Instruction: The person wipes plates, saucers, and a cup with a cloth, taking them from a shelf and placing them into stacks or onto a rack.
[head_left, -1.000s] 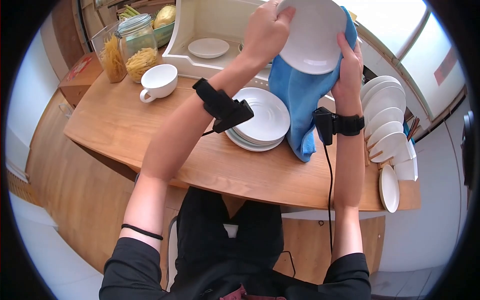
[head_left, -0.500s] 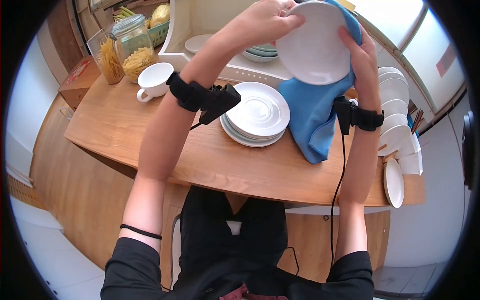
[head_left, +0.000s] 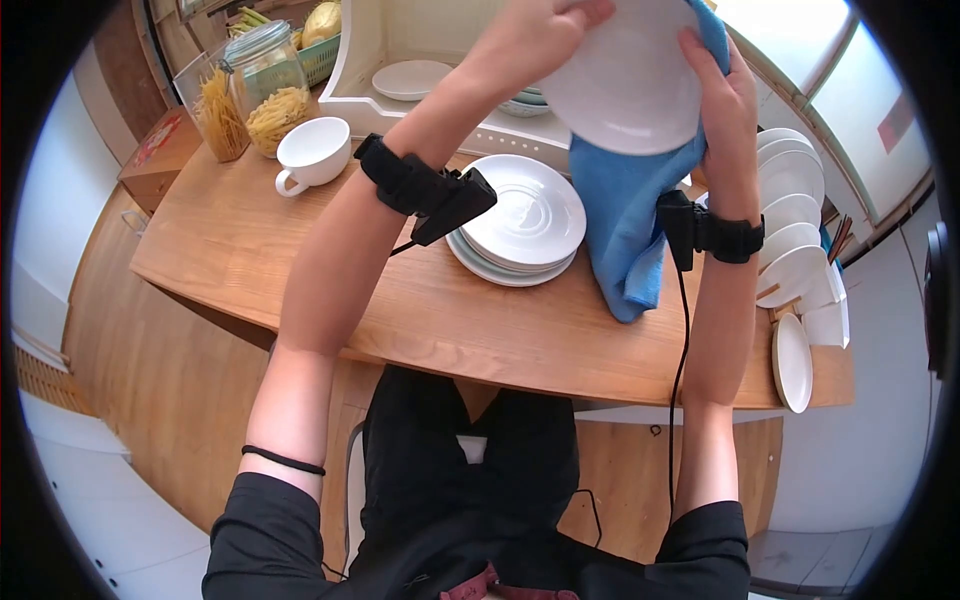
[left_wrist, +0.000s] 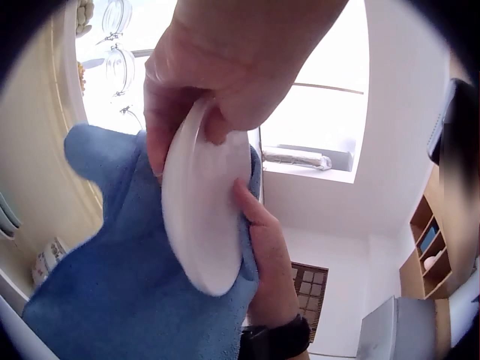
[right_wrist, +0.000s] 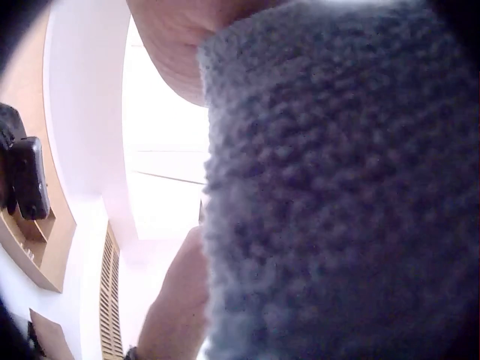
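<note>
A white plate [head_left: 632,85] is held up at the top of the head view. My left hand [head_left: 545,35] pinches its rim from the left, thumb on the face and fingers behind, as the left wrist view shows. On the opposite side, my right hand [head_left: 728,95] grips the plate's edge through a blue cloth [head_left: 625,225], its thumb lying on the face. The cloth spreads behind the plate and hangs down towards the table. Close-up cloth [right_wrist: 337,187] fills much of the right wrist view and hides most of that hand. Below is a stack of white plates [head_left: 525,212].
A white cup [head_left: 315,152] stands at left, near a jar of pasta [head_left: 272,90] and a clear container of noodles [head_left: 222,110]. Behind is a cream shelf [head_left: 400,112] with a plate and bowls. At right, plates stand in a rack [head_left: 768,292], with an oval dish [head_left: 793,362] before it.
Both hands, the plate and the cloth have shifted slightly right over the second. In the last half second, the left hand and the plate have risen in the head view.
</note>
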